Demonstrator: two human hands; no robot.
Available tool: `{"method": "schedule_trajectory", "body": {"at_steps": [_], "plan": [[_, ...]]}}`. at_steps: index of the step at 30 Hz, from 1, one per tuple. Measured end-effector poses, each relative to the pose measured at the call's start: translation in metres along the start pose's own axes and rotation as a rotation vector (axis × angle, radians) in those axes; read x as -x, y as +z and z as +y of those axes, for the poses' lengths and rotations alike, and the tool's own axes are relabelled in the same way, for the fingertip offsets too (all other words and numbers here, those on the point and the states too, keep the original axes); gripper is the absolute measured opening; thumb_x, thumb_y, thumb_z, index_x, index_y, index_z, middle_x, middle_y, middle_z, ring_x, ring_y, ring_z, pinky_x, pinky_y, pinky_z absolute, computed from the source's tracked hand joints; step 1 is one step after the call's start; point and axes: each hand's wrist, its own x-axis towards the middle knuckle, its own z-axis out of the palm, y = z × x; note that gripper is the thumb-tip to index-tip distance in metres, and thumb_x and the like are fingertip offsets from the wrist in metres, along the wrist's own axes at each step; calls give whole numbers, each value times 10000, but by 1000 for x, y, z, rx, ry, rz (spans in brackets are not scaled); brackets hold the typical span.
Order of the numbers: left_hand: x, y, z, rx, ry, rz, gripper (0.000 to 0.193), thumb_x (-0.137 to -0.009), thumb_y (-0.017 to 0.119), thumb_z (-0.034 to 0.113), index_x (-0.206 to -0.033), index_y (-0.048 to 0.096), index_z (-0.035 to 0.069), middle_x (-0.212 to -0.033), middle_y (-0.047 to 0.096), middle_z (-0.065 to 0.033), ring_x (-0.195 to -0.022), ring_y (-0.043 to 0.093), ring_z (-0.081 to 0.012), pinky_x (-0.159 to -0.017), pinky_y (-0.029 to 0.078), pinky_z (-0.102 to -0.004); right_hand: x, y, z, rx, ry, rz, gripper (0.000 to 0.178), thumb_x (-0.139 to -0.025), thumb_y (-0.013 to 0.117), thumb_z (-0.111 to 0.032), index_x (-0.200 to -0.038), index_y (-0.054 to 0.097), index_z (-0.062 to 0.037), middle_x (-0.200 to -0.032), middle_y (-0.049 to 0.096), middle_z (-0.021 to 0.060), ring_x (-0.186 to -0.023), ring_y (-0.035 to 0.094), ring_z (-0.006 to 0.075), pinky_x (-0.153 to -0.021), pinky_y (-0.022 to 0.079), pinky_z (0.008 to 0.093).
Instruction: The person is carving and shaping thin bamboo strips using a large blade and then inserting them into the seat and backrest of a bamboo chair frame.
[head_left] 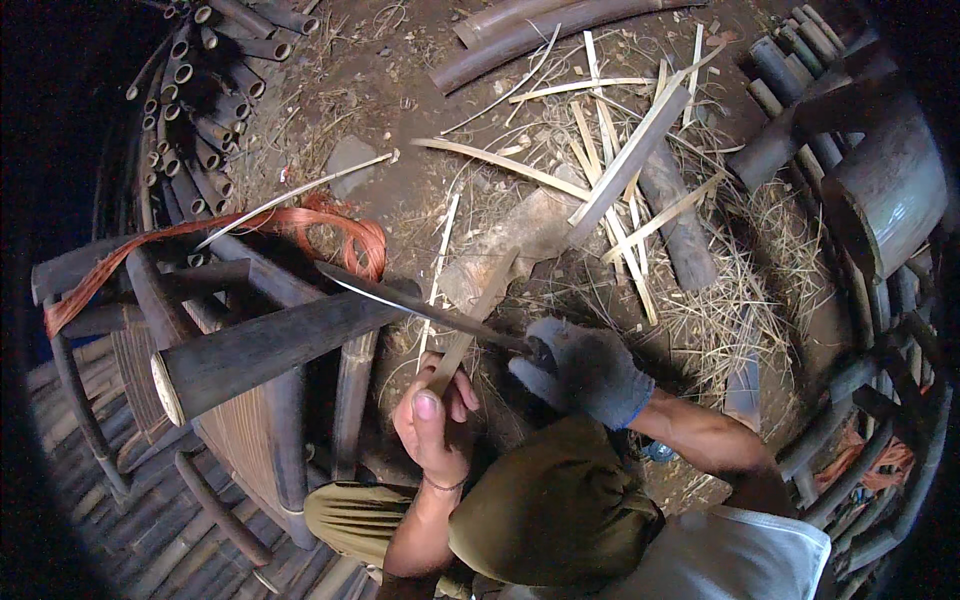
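Observation:
My left hand (435, 425), bare, is closed around the lower end of a flat bamboo strip (492, 287), which points up and slightly right. My right hand (590, 370), in a grey work glove, grips the handle of a long-bladed knife (420, 308); the glove hides most of that handle. The blade reaches left and crosses the strip just above my left fingers. Whether its edge bites into the strip I cannot tell. The knife's tip lies over the dark bamboo pole (270, 350) to the left.
Loose pale bamboo strips (645, 235) and a split dark piece (640, 150) lie ahead on the dirt among shavings (740, 290). Orange twine (350, 240) drapes over the bamboo frame at left. Stacked bamboo poles (200, 130) stand far left; wide curved bamboo pieces (885, 195) sit at right.

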Motion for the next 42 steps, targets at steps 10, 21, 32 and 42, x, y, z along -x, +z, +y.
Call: {"method": "schedule_trajectory", "body": {"at_steps": [10,21,32,42], "plan": [[-3,-3,-2,-1,43,3,473,-1022,416,446,-811,539,41,-642,411,-22,-636,430,-158,-649,355,-299,-11,11,12,-5,-90,106,389,-902,633,-437,-958,585,-55,-801,665,200,-771,647,433,-675,517,511],[-3,-6,-3,-35,8,53,474,-1026,413,455,-755,486,73,-650,413,-17,-649,441,-161,-655,352,-297,-34,6,32,108,71,13,430,-905,625,-472,-991,622,-51,-833,686,190,-814,687,391,-722,545,471],[-3,-7,-3,-20,28,9,492,-1005,433,475,-764,520,55,-662,462,-43,-666,442,-167,-685,374,-303,-55,16,84,227,326,-3,491,-944,546,-509,-993,613,-25,-818,678,246,-799,673,439,-697,532,528],[2,-15,-6,-42,-25,28,508,-998,429,480,-861,580,16,-675,474,-62,-654,427,-159,-618,319,-291,-53,24,96,280,231,-11,461,-929,572,-503,-982,606,-47,-795,680,202,-752,675,416,-672,540,514]]}}
